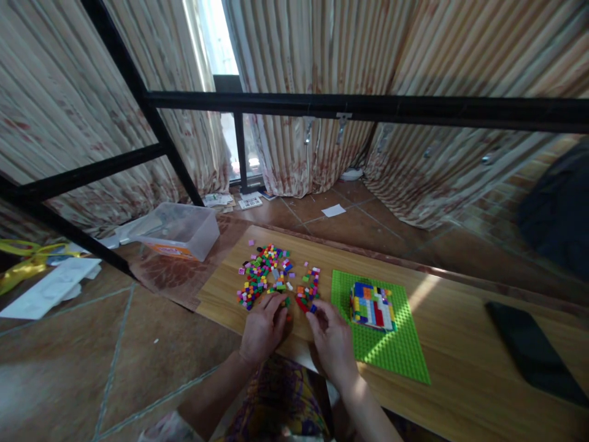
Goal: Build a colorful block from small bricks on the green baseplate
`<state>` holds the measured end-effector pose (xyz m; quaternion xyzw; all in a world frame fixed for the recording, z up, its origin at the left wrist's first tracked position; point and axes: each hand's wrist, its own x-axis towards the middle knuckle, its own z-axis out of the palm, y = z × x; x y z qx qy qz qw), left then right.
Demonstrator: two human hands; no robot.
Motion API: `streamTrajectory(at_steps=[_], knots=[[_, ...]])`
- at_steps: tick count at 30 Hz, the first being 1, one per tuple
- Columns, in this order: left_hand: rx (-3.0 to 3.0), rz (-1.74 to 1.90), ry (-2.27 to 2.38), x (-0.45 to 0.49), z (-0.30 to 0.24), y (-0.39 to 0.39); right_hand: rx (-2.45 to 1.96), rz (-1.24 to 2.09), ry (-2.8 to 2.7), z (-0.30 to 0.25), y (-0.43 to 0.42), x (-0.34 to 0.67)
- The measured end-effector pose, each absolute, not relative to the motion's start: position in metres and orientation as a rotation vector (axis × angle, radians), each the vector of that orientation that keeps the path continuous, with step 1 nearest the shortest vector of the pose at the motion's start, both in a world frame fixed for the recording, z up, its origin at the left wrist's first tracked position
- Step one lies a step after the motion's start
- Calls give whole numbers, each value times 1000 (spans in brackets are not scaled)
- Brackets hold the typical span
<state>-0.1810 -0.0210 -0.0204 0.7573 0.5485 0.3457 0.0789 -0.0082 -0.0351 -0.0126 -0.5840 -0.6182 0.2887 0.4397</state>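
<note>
At the near table [460, 319] edge, left hand [263, 328] curls down onto the brick pile [264, 273], right hand [332, 344] pinches narrow at a red brick [301, 304], both grips unclear; just beside, green baseplate [398, 353] carrying a multicoloured block [372, 305], clear box [181, 230] far left

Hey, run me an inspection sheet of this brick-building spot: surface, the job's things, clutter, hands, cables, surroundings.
Surface: wooden tabletop, sunlit patch near its middle.
Job's things: loose coloured bricks in a pile; green baseplate bearing a multicoloured brick block.
Clutter: clear plastic box beyond the table's left end; flat black object on the table; papers on the floor.
Hands: left hand and right hand at the pile's near edge; grip unclear.
Cables: nothing seen.
Surroundings: black metal frame, curtains, tiled floor.
</note>
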Motion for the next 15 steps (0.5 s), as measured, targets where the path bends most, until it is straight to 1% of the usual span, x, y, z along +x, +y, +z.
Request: streamTrajectory(at_steps=[4,8,15], knots=[[2283,1067,1639,-182,-22,-22,-1340,844,-1302,-10,-41,0],[2319,1068,1626,-183,-23,-22,-1343,800,-1158,-6,-49,24],[2397,1033,1654,-186,-29,-18,-1471,732,-745,4,-59,98]])
